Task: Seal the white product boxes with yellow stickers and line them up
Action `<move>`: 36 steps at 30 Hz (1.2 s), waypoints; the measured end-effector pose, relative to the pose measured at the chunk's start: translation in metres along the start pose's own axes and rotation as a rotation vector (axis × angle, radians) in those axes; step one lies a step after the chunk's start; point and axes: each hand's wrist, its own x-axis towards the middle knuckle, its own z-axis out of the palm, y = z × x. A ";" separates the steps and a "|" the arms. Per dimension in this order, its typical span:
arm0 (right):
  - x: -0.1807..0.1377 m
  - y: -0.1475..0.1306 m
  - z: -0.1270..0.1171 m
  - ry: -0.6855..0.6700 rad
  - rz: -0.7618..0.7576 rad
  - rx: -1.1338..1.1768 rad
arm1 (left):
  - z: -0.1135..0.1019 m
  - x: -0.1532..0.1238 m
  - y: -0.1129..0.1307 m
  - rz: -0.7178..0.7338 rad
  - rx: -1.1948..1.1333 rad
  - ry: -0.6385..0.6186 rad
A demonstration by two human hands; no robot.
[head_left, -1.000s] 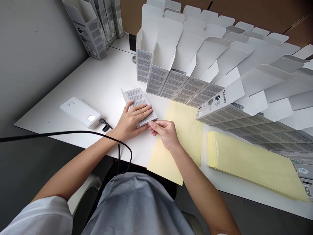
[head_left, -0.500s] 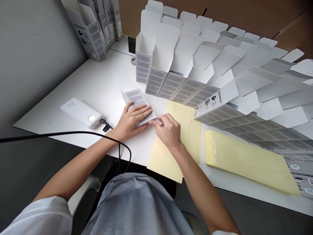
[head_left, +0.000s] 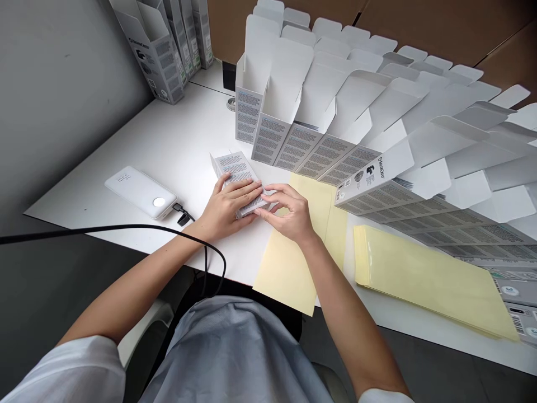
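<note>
Pressing down on the small carton [head_left: 237,168], the left grip [head_left: 226,204] lies flat, fingers stretched out side by side across the printed top face and thumb against the carton's left edge. The right grip [head_left: 289,215] meets it from the other side, its fingertips curled and pinched on the carton's near right end, just touching the left fingertips. The carton lies flat between the two, its far end sticking out beyond the left fingers.

Under the carton is a white bench [head_left: 176,131]. A pale yellow sheet [head_left: 293,268] lies beneath the right wrist and overhangs the near edge. Further right, well apart, rests a stack of yellow envelopes [head_left: 428,274]. Left of the left forearm sits a white power bank [head_left: 140,191] with a black cable [head_left: 126,228] plugged in and looping off the bench edge.

Behind the carton, a long row of open cartons [head_left: 335,106] stands with flaps up, fanning to the right. More cartons [head_left: 168,45] stand in the far left corner against a grey wall [head_left: 62,84]. Brown cardboard [head_left: 419,22] backs the bench.
</note>
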 end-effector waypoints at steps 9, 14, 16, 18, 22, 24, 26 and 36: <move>0.002 0.005 0.004 0.026 0.030 0.038 | 0.002 0.000 -0.001 0.021 0.024 0.027; 0.005 0.011 -0.002 -0.023 -0.005 0.052 | 0.002 0.000 0.000 0.013 0.027 0.017; 0.006 0.012 -0.004 -0.037 -0.012 0.060 | 0.001 -0.001 -0.001 0.034 0.042 0.035; 0.005 0.012 -0.006 -0.046 -0.014 0.070 | 0.001 -0.001 -0.001 0.047 0.050 0.045; 0.003 0.009 -0.008 -0.076 0.023 0.103 | 0.000 -0.001 -0.001 0.024 0.033 0.014; 0.001 0.007 -0.008 -0.094 0.083 0.149 | 0.000 -0.001 -0.001 0.021 0.026 0.009; -0.001 0.005 -0.006 -0.093 0.152 0.199 | 0.000 -0.001 -0.002 0.033 0.031 0.020; -0.003 -0.007 0.013 0.052 0.507 0.408 | 0.001 0.000 -0.001 -0.008 0.018 -0.005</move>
